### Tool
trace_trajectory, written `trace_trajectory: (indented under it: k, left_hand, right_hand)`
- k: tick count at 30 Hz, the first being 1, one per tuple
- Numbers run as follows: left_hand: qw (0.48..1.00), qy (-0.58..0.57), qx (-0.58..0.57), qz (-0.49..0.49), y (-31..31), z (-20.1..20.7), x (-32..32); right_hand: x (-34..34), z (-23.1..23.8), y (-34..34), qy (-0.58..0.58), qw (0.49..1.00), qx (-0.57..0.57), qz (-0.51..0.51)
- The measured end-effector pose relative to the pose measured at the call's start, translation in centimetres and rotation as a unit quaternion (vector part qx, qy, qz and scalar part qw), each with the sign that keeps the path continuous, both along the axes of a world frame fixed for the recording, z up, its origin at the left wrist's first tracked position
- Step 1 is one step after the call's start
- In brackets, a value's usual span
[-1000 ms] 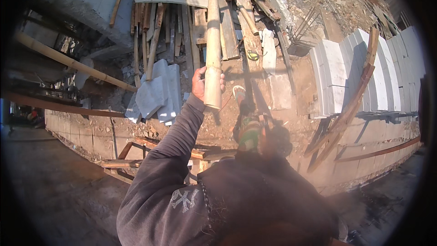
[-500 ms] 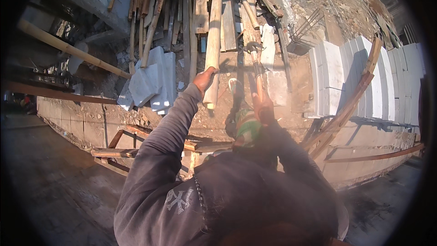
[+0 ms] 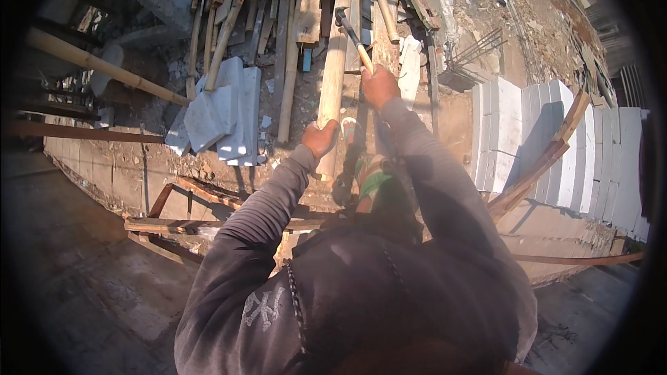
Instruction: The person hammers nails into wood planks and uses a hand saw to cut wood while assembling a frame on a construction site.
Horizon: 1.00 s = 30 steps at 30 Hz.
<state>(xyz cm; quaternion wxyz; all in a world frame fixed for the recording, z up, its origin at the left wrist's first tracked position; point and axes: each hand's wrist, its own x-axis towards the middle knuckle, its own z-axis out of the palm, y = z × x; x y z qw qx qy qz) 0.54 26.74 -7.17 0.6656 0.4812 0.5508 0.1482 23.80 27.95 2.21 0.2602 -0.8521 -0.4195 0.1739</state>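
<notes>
My left hand (image 3: 319, 140) is wrapped round the near part of a thick pale bamboo pole (image 3: 333, 83), which stretches away from me. The pole's near end sticks out just below that hand. In my right hand (image 3: 379, 87) is the wooden handle of a claw hammer (image 3: 360, 48). Its dark head (image 3: 340, 17) is at the pole, farther up from my left hand. Whether the head touches the pole I cannot tell.
Loose boards and sticks (image 3: 278, 42) lie beyond my hands. White blocks lean at the left (image 3: 221, 111), and a row of them (image 3: 507, 125) stands at the right. A wooden beam (image 3: 542, 160) slants before that row. Low wooden framing (image 3: 180, 226) is near my left arm.
My right hand has moved away from me and to the left, bringing the hammer head from beside the pole to it. My left hand still grips the pole, slightly lower in the view.
</notes>
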Motion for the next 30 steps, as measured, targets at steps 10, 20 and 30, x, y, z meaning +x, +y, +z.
trace_trajectory:
  k: [10,20,30]
  left_hand:
    - [0.985,-0.122,-0.117,-0.035,0.9,3.3,0.0]
    - [0.883,-0.335,-0.328,0.016,3.7,8.2,-5.1]
    - [0.946,-0.209,-0.246,-0.01,3.8,6.9,-5.7]
  right_hand:
    - [1.5,0.4,-0.8,0.064,0.997,0.014,0.033]
    - [7.6,-4.8,-9.2,0.276,0.95,0.149,-0.002]
    - [13.9,8.1,5.8,-0.232,0.88,-0.27,0.314]
